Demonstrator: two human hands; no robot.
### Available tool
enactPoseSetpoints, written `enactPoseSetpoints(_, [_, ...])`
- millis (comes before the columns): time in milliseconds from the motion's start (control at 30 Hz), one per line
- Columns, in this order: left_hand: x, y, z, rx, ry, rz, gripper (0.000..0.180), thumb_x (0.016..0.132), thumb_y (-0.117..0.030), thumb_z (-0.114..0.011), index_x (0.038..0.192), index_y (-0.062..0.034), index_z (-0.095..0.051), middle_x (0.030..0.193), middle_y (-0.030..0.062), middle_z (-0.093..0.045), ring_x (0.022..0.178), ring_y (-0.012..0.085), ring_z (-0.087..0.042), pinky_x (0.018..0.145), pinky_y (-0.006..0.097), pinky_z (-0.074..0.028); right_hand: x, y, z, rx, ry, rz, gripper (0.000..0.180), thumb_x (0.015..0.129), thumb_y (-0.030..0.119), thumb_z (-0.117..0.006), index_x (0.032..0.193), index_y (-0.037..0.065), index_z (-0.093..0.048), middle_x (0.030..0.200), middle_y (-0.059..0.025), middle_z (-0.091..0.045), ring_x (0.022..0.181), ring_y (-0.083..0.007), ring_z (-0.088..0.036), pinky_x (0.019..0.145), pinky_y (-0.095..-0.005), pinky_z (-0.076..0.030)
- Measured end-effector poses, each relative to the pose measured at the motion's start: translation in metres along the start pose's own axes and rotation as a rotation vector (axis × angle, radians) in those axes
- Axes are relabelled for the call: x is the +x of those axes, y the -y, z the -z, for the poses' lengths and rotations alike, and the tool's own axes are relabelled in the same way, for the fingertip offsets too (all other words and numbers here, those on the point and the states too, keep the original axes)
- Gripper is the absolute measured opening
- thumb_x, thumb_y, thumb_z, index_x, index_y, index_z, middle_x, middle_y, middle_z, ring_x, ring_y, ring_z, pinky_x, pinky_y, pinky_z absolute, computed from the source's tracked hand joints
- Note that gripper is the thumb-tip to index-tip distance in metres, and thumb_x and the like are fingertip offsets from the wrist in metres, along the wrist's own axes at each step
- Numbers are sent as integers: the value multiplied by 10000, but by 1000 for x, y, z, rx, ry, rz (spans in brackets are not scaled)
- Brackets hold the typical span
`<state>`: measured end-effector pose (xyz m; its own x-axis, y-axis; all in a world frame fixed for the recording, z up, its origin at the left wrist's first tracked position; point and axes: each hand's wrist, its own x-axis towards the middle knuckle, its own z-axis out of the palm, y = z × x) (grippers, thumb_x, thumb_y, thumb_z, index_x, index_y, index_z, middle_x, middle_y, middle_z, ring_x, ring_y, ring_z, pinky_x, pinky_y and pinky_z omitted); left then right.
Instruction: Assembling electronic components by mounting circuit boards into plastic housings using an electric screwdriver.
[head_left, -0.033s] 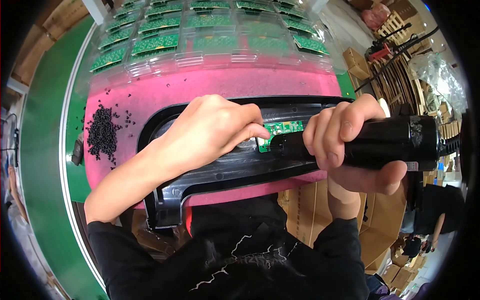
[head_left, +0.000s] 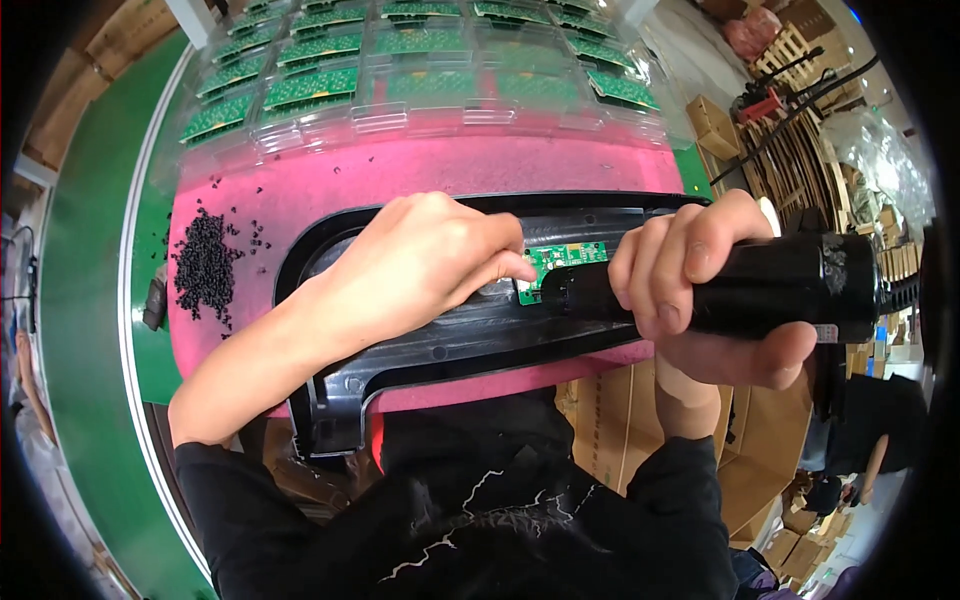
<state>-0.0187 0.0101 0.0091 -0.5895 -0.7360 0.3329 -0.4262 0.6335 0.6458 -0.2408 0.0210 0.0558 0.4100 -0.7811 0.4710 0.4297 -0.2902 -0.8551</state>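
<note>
My right hand (head_left: 690, 290) is wrapped round a black electric screwdriver (head_left: 780, 285), held almost level. Its nose reaches over the lower left part of a small green circuit board (head_left: 570, 255); the bit's tip is hard to make out. The board lies inside a long black plastic housing (head_left: 440, 352) with a raised rim. Thumb and forefinger of my left hand (head_left: 430, 255) are pinched together at the board's left end, its wrist across the housing. What lies between those fingertips, if anything, is hidden.
A pile of small black screws (head_left: 203, 265) lies on the left of the pink mat (head_left: 420, 165). Clear plastic trays (head_left: 395, 115) of green circuit boards (head_left: 310, 87) stand along the back. Cardboard boxes (head_left: 765, 440) are at the lower right, and another person (head_left: 875, 430) is at the far right.
</note>
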Motion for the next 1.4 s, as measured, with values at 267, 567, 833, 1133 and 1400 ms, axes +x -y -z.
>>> enactPoseSetpoints(267, [1, -5, 3, -133, 219, 99, 214, 831, -195, -756, 864, 6, -693, 718, 173, -665, 647, 343, -646, 576, 390, -500, 6, 6, 1, 92, 59, 186, 614, 787, 660, -708, 955, 105, -505, 630, 39, -571, 468, -79, -529, 478, -221, -426])
enactPoseSetpoints(567, [-2, -2, -5, -50, 94, -99, 189, 802, -114, -759, 914, 13, -674, 774, 149, -673, 661, 317, -647, 590, 375, -524, 5, 14, -4, 119, 45, 163, 597, 775, 640, -733, 938, 115, -499, 623, 32, -570, 473, -94, -551, 480, -238, -451])
enactPoseSetpoints(833, [-2, 0, -7, -50, 70, -203, 157, 813, -53, -729, 937, 9, -656, 767, 143, -661, 708, 331, -666, 593, 382, -535, 5, 13, 0, 89, 68, 100, 638, 773, 687, -705, 947, 107, -506, 619, 39, -556, 475, -93, -529, 503, -261, -452])
enactPoseSetpoints(1133, [-1, -8, -6, 121, 10, 69, 150, 905, -60, -605, 1050, -25, -603, 758, 152, -659, 696, 367, -649, 588, 431, -505, -3, -2, -9, -56, -118, -105, 704, 800, 724, -629, 963, 51, -499, 628, 1, -545, 503, -105, -494, 487, -251, -410])
enactPoseSetpoints(1400, [2, -11, -5, 108, -83, 31, 231, 863, -13, -568, 1093, -15, -540, 879, 180, -638, 821, 370, -634, 665, 450, -502, 10, -2, -8, -72, 42, -298, 719, 717, 698, -758, 938, 58, -515, 650, 2, -553, 500, -83, -481, 471, -211, -382])
